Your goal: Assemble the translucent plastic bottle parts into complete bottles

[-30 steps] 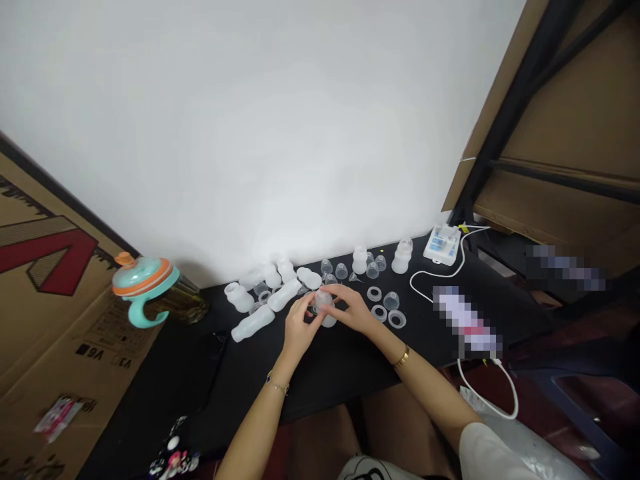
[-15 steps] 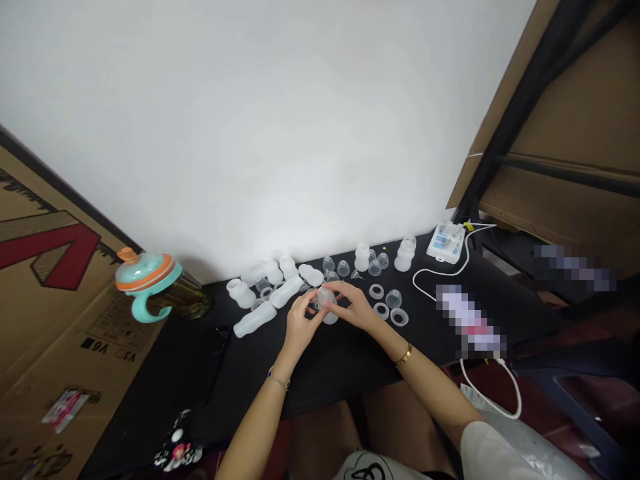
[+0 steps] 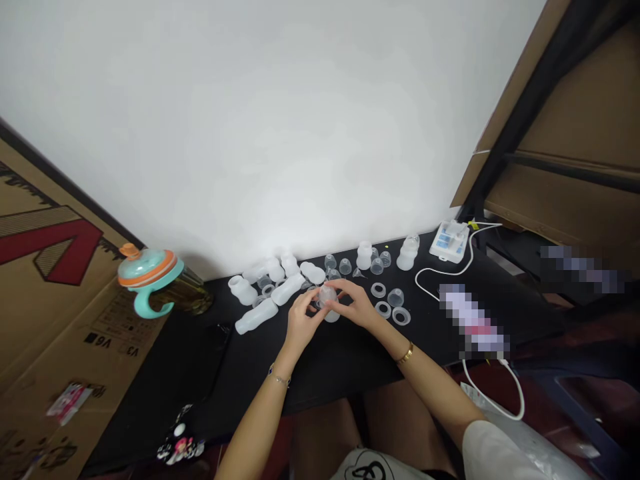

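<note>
L hand [image 3: 303, 323] + R hand [image 3: 359, 305] both gripping domed bottle [image 3: 331, 317] btwn fingertips (upright, partly hidden), ctr of blk table [image 3: 340, 363], loose rings [image 3: 401, 323] nearby to R, lying white bottles [image 3: 257, 316] to L

A teal and orange jug [image 3: 173, 287] sits on the left of the black bench [image 3: 260, 367] — right by a brown box [image 3: 60, 320] with a big red mark. A little charm [image 3: 181, 449] with a bit of pink is near the front edge. On the right, a white cord [image 3: 427, 271] curls between a white case [image 3: 449, 241] and a blurry thing [image 3: 473, 319]. Behind — a plain white wall [image 3: 300, 133].
</note>
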Available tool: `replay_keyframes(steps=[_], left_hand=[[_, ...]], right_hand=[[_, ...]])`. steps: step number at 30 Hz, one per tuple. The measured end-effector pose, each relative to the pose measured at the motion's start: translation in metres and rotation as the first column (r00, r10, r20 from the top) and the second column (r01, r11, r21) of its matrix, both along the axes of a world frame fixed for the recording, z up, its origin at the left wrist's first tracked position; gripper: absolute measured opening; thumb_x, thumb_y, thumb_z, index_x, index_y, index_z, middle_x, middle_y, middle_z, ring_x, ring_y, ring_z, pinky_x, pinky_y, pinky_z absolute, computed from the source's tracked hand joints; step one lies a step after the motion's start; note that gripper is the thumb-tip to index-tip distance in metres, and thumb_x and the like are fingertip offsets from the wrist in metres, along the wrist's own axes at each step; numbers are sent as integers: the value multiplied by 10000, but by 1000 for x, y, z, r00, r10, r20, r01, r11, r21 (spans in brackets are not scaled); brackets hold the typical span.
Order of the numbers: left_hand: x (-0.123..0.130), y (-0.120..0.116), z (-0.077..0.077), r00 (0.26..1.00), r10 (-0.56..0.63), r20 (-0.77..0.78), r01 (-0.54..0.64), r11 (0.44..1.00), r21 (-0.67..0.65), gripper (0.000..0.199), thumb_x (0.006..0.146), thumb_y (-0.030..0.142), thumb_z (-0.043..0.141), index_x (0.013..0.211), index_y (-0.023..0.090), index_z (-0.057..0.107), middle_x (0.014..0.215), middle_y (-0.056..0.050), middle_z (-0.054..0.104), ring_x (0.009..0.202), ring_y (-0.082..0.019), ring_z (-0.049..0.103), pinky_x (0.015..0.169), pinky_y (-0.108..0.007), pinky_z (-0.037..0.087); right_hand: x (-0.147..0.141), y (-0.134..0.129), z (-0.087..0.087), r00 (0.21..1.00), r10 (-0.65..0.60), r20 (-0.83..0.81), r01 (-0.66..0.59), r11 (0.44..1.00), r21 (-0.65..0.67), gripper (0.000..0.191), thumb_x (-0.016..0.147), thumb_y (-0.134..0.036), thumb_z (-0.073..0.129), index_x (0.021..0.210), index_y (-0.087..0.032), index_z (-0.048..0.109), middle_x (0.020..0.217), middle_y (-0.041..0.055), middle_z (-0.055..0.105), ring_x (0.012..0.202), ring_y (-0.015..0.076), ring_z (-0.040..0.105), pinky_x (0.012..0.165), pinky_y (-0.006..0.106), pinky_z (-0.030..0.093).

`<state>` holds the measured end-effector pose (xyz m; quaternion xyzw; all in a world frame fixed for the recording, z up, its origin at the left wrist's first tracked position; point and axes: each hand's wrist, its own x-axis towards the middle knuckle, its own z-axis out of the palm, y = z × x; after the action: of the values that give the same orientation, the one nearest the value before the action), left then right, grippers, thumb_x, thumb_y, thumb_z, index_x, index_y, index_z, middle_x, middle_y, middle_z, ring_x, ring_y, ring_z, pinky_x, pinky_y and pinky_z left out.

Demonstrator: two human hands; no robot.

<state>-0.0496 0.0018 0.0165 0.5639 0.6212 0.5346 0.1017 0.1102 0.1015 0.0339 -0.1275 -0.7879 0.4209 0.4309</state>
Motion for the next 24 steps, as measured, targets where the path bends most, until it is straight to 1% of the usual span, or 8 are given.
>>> replay_keyframes(steps=[5,15,20,24], left_hand=[[1,-1,3,1000,-16,26,16,1000,-3,362,850,386,724,1162,206,696,1054,-85,709,875,-205,682,645,-291,592],[3,-1,7,995,-25,95,29,999,-35,363,824,364,743,1141,195,688,987,-62,694,851,-182,676,632,-256,578],[5,-2,8,993,-32,111,38,998,-50,355,834,372,735,1141,200,686,1008,-65,690,849,-178,677,637,-255,572],[6,-2,8,993,-29,113,35,998,-56,356,842,380,724,1146,198,687,1030,-71,690,840,-174,673,643,-254,566]], right_hand=[[-1,1,-1,1000,1,8,-1,1000,-6,388,875,-351,723,1250,-258,681,1172,75,711,1016,219,668,738,288,557],[-1,2,-2,1000,28,-3,-28,1000,-2,379,878,-365,726,1239,-260,680,1167,80,699,1027,223,654,748,299,546],[-3,2,-3,999,30,-16,-30,1000,-7,366,868,-359,725,1217,-257,684,1168,87,698,1031,236,654,737,309,542],[-5,3,-6,999,20,-41,-20,1000,5,353,852,-345,728,1189,-249,687,1157,88,701,1028,239,655,737,312,539]])
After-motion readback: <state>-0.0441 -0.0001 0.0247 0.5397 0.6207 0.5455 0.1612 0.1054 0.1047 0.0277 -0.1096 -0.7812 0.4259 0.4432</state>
